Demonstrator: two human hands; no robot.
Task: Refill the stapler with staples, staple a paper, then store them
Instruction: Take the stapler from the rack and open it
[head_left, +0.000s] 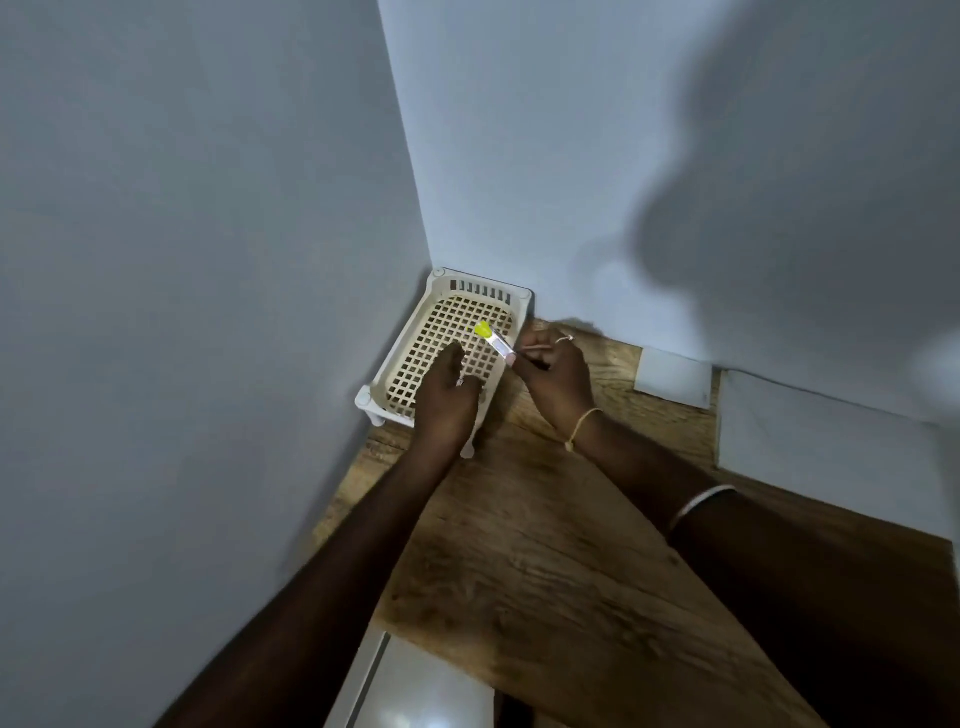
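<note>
A small stapler with a yellow-green end and a pale metal body is held over a white lattice basket in the corner of the wooden table. My right hand grips the stapler by its near end, fingers curled round it. My left hand hovers over the basket's front edge with its fingers curled. A small shiny piece, seemingly a strip of staples, shows at its fingertips. A white sheet of paper lies by the wall to the right.
Grey walls close in on the left and behind the basket. A larger white sheet lies at the far right of the wooden table. Below the table's near edge is a white surface.
</note>
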